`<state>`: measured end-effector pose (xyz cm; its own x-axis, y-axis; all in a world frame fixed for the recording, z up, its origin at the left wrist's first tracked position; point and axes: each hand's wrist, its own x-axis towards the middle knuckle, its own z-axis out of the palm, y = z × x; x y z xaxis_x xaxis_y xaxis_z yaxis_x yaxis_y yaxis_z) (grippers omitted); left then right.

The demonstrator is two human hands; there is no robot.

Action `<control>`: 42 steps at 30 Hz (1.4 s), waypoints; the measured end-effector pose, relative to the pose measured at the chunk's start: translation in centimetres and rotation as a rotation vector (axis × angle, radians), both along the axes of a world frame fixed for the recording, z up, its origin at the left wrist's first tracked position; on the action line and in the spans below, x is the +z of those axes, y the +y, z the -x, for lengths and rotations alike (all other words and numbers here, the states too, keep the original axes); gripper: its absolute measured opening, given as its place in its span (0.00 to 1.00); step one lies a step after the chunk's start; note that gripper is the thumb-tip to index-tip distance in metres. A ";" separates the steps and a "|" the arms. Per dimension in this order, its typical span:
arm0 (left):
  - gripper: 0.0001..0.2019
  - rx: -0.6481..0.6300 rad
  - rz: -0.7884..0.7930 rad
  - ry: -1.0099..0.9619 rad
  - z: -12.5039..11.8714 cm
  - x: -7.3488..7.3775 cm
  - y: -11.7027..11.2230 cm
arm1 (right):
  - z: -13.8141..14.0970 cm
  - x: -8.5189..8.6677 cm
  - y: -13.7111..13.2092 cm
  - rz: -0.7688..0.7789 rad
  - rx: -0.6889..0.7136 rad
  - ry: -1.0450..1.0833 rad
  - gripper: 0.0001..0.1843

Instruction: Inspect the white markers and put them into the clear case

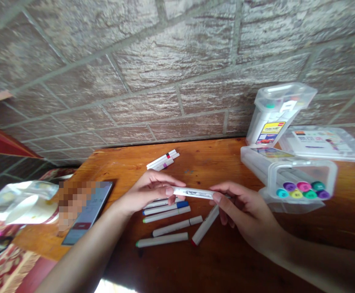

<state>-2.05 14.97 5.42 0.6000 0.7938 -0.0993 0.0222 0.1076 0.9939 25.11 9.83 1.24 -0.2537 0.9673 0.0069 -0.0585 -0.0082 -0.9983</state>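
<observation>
A wooden table stands against a wall of rough grey stone blocks. Just above the tabletop, near its middle, two bare hands hold one white marker level between them. The left hand pinches the marker's left end between thumb and fingertips. The right hand pinches the other end the same way, so the barrel spans the gap and its printed label faces up. It is likely held this way so the label can be read.

Under the hands, loose white markers lie scattered within easy reach, and a few more sit close to the wall. To the right, a clear plastic case lies on its side, showing coloured marker caps at its end. A second clear case stands upright behind it. A phone lies flat to the left.
</observation>
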 end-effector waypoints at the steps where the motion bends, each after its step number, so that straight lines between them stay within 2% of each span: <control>1: 0.14 -0.005 0.007 -0.012 0.0 0.0 0.0 | 0.0 0.0 0.0 0.001 0.003 0.003 0.15; 6: 0.15 -0.024 0.015 -0.069 0.0 0.0 0.1 | 0.0 0.0 -0.2 0.008 -0.001 0.023 0.15; 13: 0.14 0.000 -0.008 -0.067 -0.2 0.1 0.2 | -0.1 -0.3 -0.3 0.029 0.018 0.016 0.16; 35: 0.14 0.043 -0.005 -0.052 -0.1 -0.1 0.1 | 0.0 0.0 -0.4 0.044 0.036 0.008 0.15; 42: 0.13 0.065 0.001 -0.039 -0.5 0.4 0.0 | 0.0 0.0 -0.4 -0.017 0.056 -0.011 0.15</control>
